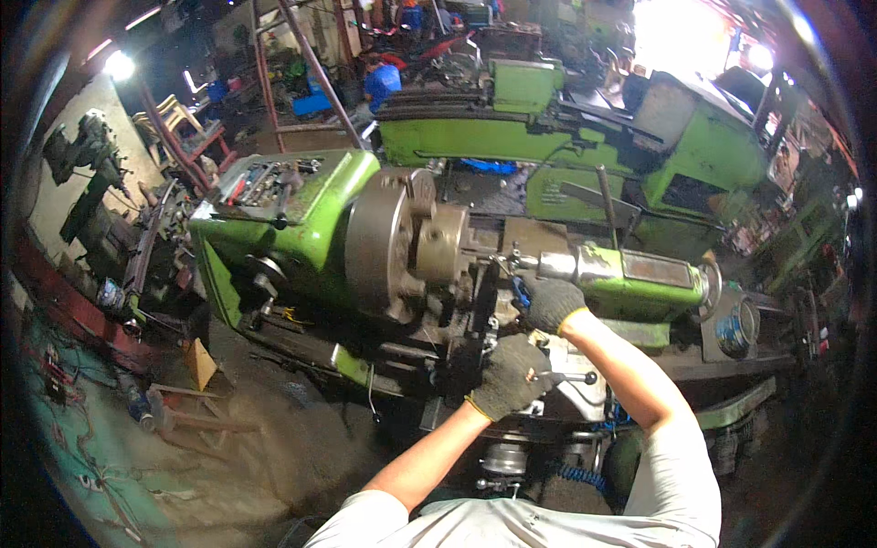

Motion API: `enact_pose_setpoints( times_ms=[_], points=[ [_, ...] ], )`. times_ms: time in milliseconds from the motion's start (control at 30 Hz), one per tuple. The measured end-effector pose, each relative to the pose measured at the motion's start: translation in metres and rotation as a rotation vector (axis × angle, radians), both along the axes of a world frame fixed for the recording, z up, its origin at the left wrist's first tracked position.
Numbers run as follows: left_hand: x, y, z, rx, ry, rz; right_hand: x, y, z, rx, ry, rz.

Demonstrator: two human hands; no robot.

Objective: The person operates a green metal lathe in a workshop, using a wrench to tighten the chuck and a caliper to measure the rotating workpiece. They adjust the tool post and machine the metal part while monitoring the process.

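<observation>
A green metal lathe stretches before me, with a large chuck gripping a thick round metal workpiece. My left hand, in a dark knitted glove, is curled at the inner end of a metal lever with a black knob, on the carriage. Just beyond it, my right hand, gloved the same way, bends over the tool post area beside the tailstock quill. A small blue thing shows at its fingers. Those fingers are mostly hidden, and what they hold cannot be made out.
The green tailstock with its handwheel is at the right. Small tools lie on the headstock top. A round container stands at the far right. Behind is another green lathe; a wooden stand is at lower left.
</observation>
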State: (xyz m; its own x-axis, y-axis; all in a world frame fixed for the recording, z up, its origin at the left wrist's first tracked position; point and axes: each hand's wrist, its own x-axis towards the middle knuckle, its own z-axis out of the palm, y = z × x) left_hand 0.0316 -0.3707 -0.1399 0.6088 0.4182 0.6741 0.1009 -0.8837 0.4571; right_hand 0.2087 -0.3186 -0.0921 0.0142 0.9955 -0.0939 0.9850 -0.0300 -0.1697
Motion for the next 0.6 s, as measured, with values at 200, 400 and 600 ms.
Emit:
enact_pose_setpoints(
  times_ms=[200,400,600],
  points=[
    [-0.001,0.000,0.008,-0.060,-0.112,-0.025,-0.006,-0.003,0.006,-0.006,-0.025,0.042],
    [-0.003,-0.002,0.013,-0.036,-0.062,0.022,-0.004,-0.001,0.000,-0.038,-0.032,0.018],
    [-0.001,-0.001,0.003,-0.046,-0.070,0.029,-0.002,-0.004,0.002,-0.068,-0.041,-0.008]
  ],
)
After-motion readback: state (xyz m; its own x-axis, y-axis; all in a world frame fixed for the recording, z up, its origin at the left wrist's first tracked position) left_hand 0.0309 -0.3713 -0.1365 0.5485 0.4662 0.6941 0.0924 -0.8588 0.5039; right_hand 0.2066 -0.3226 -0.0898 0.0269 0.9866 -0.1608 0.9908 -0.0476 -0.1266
